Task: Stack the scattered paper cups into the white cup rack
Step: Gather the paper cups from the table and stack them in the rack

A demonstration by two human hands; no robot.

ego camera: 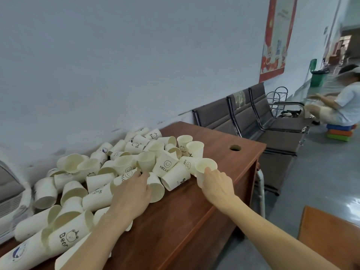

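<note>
Many cream paper cups (124,166) lie scattered in a heap along the back of a brown wooden desk (187,207), some printed "HELLO", "HI" or "Bear". At the lower left, longer nested stacks of cups (58,230) lie on their sides. My right hand (216,184) grips an upright cup (206,168) at the heap's right end. My left hand (132,190) rests on lying cups in the middle, fingers around one cup (124,177) marked with a smiley. No white cup rack shows clearly.
A white appliance (9,197) stands at the desk's far left. A cable hole (235,147) is in the desk's right part. Dark waiting chairs (259,121) line the wall beyond. A person (341,102) sits at the far right. An orange surface (329,228) lies lower right.
</note>
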